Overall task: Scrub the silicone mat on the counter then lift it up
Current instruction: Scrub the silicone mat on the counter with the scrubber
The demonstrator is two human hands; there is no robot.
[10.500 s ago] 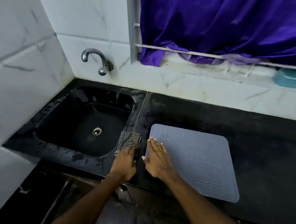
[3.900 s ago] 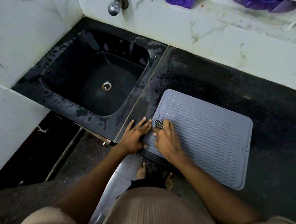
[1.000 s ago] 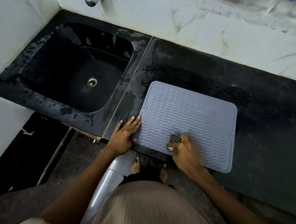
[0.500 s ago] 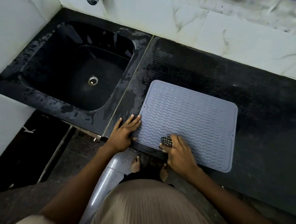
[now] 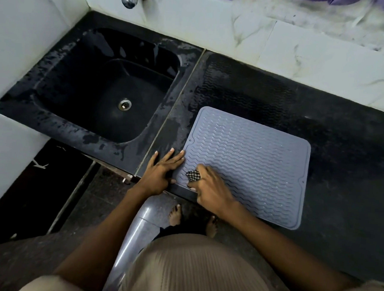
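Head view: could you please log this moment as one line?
phase: scrubbing | right hand grips checkered cloth on mat | left hand flat at mat edge | mat unlifted

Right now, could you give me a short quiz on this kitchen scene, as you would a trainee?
1. True or false: the silicone mat lies flat on the counter.
2. What does the right hand grip? A) a sponge B) a checked cloth C) a brush
3. Fill in: the left hand rests with straight fingers at the mat's ____ edge, the side nearer the sink.

Key
1. True: no corner is lifted.
2. B: the cloth is bunched under its fingers on the mat's near left part.
3. Left.
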